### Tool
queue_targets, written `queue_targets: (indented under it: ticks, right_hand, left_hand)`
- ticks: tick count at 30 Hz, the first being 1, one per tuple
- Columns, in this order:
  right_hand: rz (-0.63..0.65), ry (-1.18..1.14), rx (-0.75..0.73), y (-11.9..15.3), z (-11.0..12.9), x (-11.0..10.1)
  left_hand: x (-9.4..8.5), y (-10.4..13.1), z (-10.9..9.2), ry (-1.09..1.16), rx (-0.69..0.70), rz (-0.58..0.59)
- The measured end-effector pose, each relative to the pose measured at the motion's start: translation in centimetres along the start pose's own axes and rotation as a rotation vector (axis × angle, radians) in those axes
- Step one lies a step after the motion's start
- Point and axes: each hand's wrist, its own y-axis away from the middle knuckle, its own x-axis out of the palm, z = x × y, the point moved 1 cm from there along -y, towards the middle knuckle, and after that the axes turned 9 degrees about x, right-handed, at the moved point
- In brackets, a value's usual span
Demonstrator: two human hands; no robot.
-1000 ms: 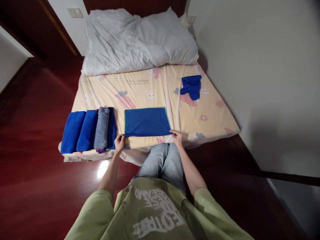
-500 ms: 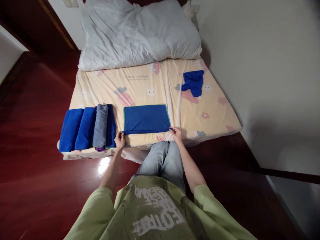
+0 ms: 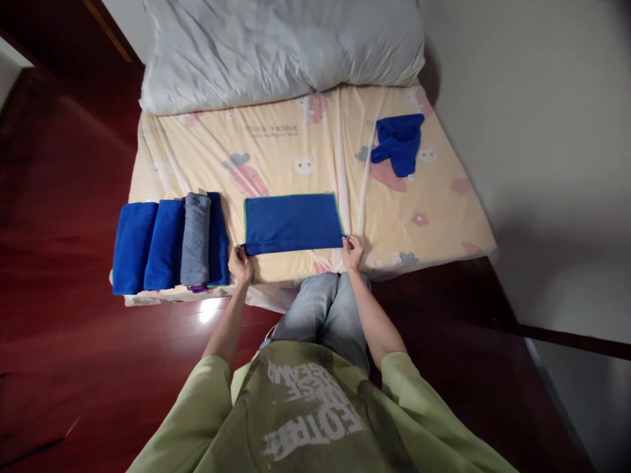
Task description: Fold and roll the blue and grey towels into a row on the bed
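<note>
A blue cloth with a green edge [image 3: 293, 220] lies flat as a rectangle near the front edge of the bed. My left hand [image 3: 240, 264] pinches its near left corner, and my right hand [image 3: 351, 252] pinches the near right corner. The near edge runs taut between my hands. Beside my left hand stand folded or rolled cloths in a row: two blue ones [image 3: 134, 246] [image 3: 164, 244], a grey one [image 3: 196, 240] and a darker blue one [image 3: 217, 238].
A crumpled blue cloth [image 3: 400, 141] lies at the right on the bed's patterned yellow sheet [image 3: 187, 148]. A big grey-white quilt [image 3: 286, 49] covers the far part. The wall [image 3: 532, 131] is at the right, and dark red floor [image 3: 59, 263] at the left.
The view has shifted, so the bed appears larger and higher. Both hands still grip the cloth's near corners, and its near edge, narrowly folded before, now looks flatter.
</note>
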Motion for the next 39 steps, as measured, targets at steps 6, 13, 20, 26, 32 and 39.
queue_targets:
  ticks: [6, 13, 20, 26, 32, 39]
  right_hand:
    - [-0.042, 0.029, 0.014, -0.3, -0.2, 0.7]
    - [-0.087, 0.135, -0.045, 0.0, 0.2, 0.6]
    - [-0.046, 0.241, 0.029, -0.5, 1.3, 0.7]
    - [-0.049, 0.269, 0.059, -0.6, 2.4, 1.1]
    - [-0.101, 0.262, 0.032, 0.0, 2.3, 0.9]
    - [-0.064, 0.288, 0.060, -0.3, 2.5, 1.1]
  left_hand:
    - [0.6, -0.4, -0.1, -0.032, -0.007, 0.013]
    - [1.2, -0.6, -0.7, -0.130, -0.010, 0.031]
    - [1.1, -0.6, -1.5, -0.218, -0.011, 0.073]
    - [1.0, -0.5, -1.5, -0.190, 0.012, 0.059]
    - [1.1, -0.5, -0.9, -0.186, -0.005, 0.035]
    - [1.4, -0.5, -0.5, -0.221, 0.016, 0.031]
